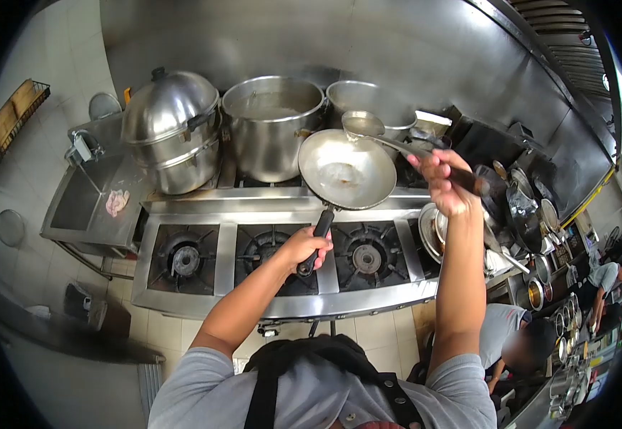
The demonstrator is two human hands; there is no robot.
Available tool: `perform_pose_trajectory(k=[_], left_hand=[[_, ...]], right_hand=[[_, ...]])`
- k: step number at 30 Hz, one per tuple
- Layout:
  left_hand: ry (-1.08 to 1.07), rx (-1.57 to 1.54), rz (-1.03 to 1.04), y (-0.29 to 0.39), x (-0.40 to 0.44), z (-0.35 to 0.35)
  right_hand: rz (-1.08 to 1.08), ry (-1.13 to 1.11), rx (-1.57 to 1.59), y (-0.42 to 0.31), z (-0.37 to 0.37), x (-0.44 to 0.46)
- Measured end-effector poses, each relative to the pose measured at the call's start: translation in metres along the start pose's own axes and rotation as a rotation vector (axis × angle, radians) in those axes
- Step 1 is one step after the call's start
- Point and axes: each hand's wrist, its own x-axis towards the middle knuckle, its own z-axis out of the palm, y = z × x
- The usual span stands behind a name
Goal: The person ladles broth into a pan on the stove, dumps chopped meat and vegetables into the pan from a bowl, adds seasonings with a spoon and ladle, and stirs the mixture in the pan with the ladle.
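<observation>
In the head view, the left hand (308, 247) is closing its grip around the handle of the pan (343, 175); the pan is lying straight ahead of that grip, its handle pointing back toward the person. The right hand (447, 179) is loosely holding the ladle (363, 124), whose long axis is slanting away leftward, its bowl hovering by the pan's far rim.

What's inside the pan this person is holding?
A shiny patch shows at the bottom of the pan, perhaps a little liquid, though I can't be sure. The ladle covers part of the far rim, hiding what is beneath.
</observation>
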Motion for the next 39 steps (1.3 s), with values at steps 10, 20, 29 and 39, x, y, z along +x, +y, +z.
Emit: perform_pose_trajectory(k=[10, 20, 29, 39], left_hand=[[0.086, 0.02, -0.042, -0.028, -0.072, -0.041], [0.145, 0.056, -0.066, -0.047, -0.113, -0.064], [0.117, 0.043, -0.031, -0.025, -0.105, -0.042], [0.092, -0.105, 0.064, 0.043, -0.059, 0.006]], right_hand=[[0.15, 0.122, 0.069, 0.149, -0.037, -0.054], [0.14, 0.024, 0.184, 0.195, -0.04, -0.074], [0.197, 0.043, 0.206, 0.138, -0.007, -0.07], [0.238, -0.121, 0.158, 0.031, 0.026, -0.015]])
